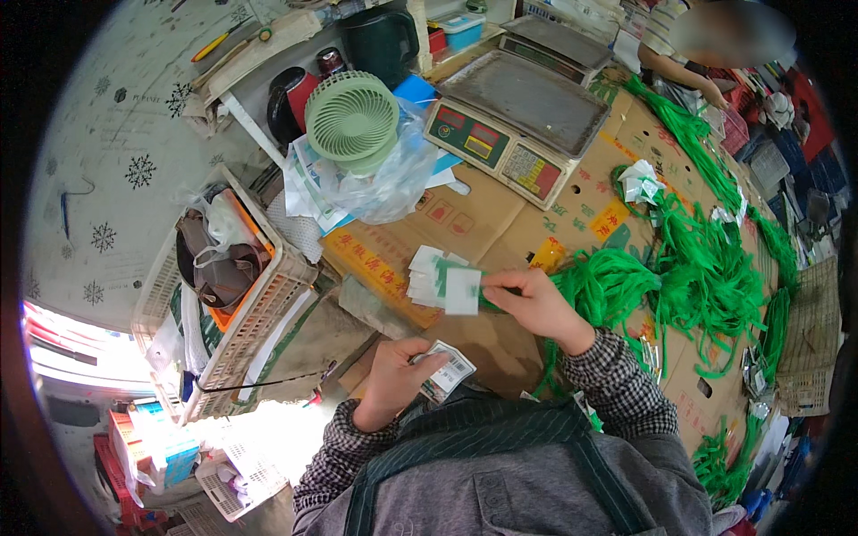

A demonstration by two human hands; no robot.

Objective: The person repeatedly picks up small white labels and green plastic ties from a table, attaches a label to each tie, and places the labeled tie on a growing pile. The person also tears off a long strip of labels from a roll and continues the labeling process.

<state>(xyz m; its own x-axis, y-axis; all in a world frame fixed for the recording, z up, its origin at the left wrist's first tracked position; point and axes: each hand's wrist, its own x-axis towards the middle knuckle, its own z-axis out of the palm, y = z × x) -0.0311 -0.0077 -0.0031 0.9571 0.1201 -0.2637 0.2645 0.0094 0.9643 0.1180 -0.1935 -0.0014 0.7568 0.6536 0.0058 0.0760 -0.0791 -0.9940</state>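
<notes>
1. The left hand (393, 380) is near the body; its fingers are pressed around a small stack of printed tags (447, 371).
2. The right hand (536, 304) is a little farther, and its fingers pinch a white tag (462, 291) with a green strap (608, 286).
3. Just left of this tag lies a pile of white tags (424, 272) on the cardboard-covered tabletop (465, 219).
4. More green straps (715, 277) lie at the right.
5. A weighing scale (514, 125) and a green fan (353, 121) stand at the far side.
</notes>
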